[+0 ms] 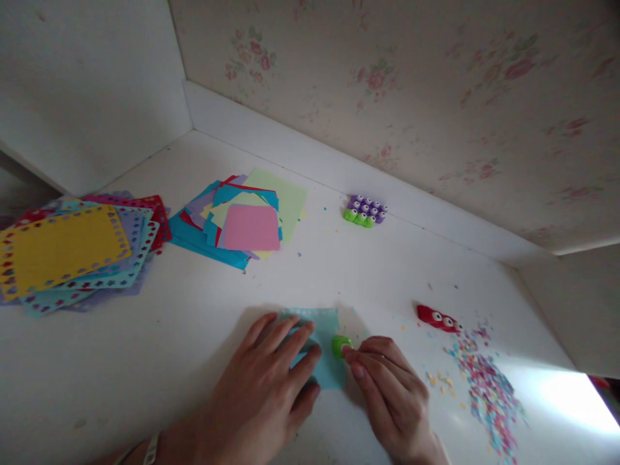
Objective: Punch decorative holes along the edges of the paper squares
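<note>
A light blue sheet of paper [328,374] lies on the white table, with a row of small punched holes along its far edge. My left hand [266,381] rests on the sheet's left part, palm down with the fingers spread. A small green punch [340,346] sits at the right edge of the sheet. The thumb and fingertips of my right hand [394,394] are pressed together on the punch's near right side.
Yellow paper [68,245] with punched borders tops a pile at the left. Beside it lies a stack with a pink card [252,227] on top. Purple and green punches [365,211] stand near the wall. Red punches [438,319] and scattered confetti [489,387] are at the right.
</note>
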`<state>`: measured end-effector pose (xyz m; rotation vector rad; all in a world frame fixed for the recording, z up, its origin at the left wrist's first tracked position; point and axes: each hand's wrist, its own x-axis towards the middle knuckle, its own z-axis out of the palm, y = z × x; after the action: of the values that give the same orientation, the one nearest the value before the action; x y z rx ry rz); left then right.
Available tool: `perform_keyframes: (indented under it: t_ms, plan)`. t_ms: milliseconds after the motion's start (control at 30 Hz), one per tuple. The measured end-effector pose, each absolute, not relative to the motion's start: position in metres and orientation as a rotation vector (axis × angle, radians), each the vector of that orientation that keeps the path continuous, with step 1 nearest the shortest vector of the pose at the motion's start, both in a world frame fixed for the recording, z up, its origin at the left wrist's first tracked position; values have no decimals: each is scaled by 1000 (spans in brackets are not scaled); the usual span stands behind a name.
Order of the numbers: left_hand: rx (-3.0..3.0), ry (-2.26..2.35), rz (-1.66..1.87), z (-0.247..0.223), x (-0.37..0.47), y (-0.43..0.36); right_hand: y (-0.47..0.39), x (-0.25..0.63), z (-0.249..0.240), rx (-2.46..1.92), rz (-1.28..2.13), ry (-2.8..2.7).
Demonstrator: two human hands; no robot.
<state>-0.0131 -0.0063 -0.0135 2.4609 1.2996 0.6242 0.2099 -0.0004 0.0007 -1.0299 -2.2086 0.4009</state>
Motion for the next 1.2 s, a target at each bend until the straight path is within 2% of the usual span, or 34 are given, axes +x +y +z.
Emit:
perform_keyframes:
  t_ms: [533,700,933,1200]
  plan:
    - [2467,1275,583,-7,-11,-6,-12,198,-12,-1157,141,-2121]
    - [2475,1282,583,-6,-12,-7,-15,205,-18,-1117,148,-2055]
    - [2472,1264,630,-5,-14,-7,-26,223,-24,-1321,154,-1841]
    - [2476,1264,666,-6,-14,-5,-32,236,-12,-1405,155,-1896]
